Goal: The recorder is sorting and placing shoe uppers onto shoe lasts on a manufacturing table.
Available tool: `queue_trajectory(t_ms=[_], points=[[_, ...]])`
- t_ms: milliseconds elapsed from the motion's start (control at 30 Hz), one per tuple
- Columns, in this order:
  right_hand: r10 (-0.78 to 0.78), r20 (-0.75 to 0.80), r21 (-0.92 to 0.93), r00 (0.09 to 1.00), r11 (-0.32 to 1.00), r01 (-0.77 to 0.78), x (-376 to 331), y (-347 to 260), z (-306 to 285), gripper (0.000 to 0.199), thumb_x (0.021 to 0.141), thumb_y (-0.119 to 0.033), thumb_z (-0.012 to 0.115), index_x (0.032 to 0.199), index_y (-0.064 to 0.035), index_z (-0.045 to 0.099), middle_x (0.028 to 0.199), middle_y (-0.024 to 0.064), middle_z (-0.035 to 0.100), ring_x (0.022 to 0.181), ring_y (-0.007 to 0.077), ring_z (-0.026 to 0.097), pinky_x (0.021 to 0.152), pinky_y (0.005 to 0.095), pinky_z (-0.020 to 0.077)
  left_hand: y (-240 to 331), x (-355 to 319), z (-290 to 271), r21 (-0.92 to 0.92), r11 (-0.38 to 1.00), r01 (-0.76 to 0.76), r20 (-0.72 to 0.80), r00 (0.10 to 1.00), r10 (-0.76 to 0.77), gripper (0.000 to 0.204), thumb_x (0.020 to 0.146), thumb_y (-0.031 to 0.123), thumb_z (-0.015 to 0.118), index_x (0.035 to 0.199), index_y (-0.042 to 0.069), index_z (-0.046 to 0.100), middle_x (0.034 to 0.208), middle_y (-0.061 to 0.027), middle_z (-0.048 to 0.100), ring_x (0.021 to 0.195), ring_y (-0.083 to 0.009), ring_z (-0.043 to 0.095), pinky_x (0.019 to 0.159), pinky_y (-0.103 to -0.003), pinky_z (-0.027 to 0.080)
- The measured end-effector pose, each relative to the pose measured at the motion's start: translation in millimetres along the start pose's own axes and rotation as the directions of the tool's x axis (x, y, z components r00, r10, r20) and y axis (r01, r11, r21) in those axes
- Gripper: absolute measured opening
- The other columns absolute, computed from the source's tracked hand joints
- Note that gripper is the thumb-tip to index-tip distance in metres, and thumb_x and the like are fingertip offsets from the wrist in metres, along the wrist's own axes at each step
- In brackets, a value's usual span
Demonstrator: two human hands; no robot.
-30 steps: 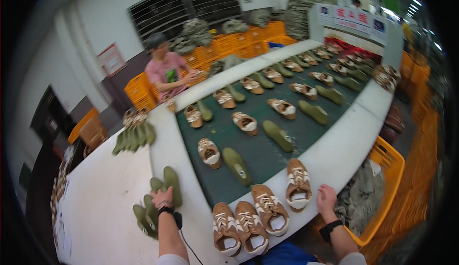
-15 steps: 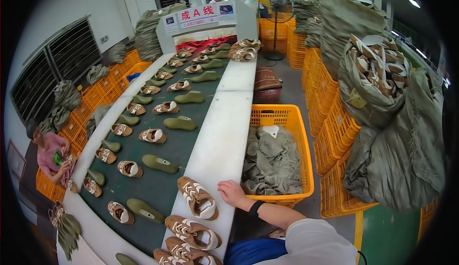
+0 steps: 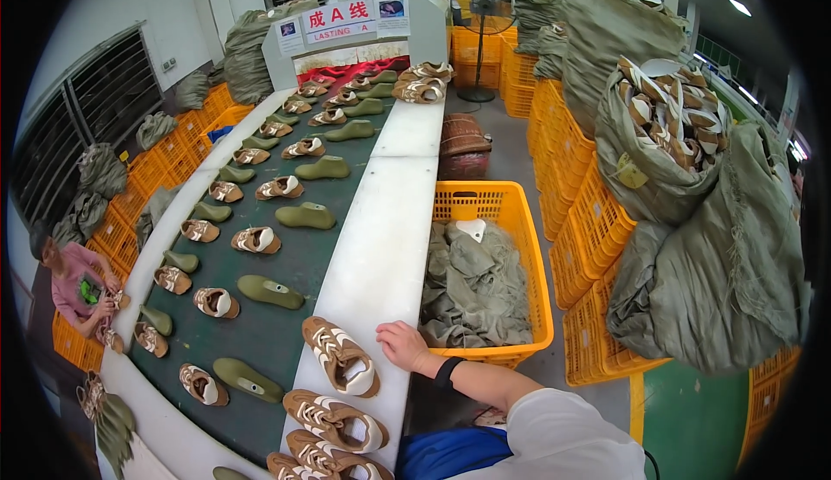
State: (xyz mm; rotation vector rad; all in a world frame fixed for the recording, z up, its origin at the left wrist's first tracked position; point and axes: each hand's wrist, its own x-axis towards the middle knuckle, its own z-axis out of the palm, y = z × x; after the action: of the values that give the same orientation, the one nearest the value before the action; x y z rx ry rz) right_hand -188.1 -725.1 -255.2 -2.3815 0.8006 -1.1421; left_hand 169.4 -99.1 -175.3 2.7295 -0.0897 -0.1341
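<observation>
My right hand (image 3: pixel 403 347) rests on the right edge of the white ledge (image 3: pixel 368 246), fingers loosely stretched and nothing held. Just left of it lies a brown sneaker (image 3: pixel 340 356) with white stripes and laces. Nearer to me, several matching brown sneakers (image 3: pixel 336 421) sit in a row on the ledge. Beyond the ledge, a dark green conveyor belt (image 3: pixel 286 324) carries small brown shoe uppers (image 3: pixel 215 302) paired with green shoe lasts (image 3: pixel 270 291). My left hand is out of view.
A yellow crate (image 3: pixel 538 307) with grey-green cloth stands right of the ledge. Farther right are stacked yellow crates (image 3: pixel 597 246) and a sack of shoe uppers (image 3: pixel 671 116). A co-worker in pink (image 3: pixel 82 283) handles a shoe at the left. A fan (image 3: pixel 480 8) stands behind.
The whole view has shifted slightly, so everything appears a little farther left. My right hand stays at the same place on the ledge beside the sneaker.
</observation>
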Motion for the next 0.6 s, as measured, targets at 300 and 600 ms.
queue_trajectory(t_ms=[300, 600], points=[[0.021, -0.001, -0.022, 1.0, 1.0, -0.021, -3, 7, -7, 0.01, 0.072, -0.006, 0.059, 0.082, -0.0077, 0.06, 0.099, 0.0046, 0.06, 0.087, 0.0246, 0.056, 0.078, 0.0339, 0.0472, 44, -46, 9, -0.097, 0.993, 0.064, -0.076, 0.995, -0.072, 0.039, 0.083, 0.021, 0.058, 0.114, -0.003, 0.058, 0.11, -0.0215, 0.06, 0.097, -0.0309, 0.056, 0.088, -0.037, 0.045], [-0.009, 0.006, 0.004, 1.0, 1.0, 0.009, 1, 2, 24, 0.013, 0.076, -0.009, 0.058, 0.088, -0.0076, 0.061, 0.091, 0.0114, 0.061, 0.086, 0.0307, 0.057, 0.073, 0.0405, 0.0487, 4, -136, 56, 0.005, 0.997, -0.083, -0.182, 0.98, 0.082, 0.052, 0.078, 0.014, 0.062, 0.123, -0.006, 0.046, 0.124, -0.0242, 0.05, 0.115, -0.0343, 0.049, 0.101, -0.041, 0.035]])
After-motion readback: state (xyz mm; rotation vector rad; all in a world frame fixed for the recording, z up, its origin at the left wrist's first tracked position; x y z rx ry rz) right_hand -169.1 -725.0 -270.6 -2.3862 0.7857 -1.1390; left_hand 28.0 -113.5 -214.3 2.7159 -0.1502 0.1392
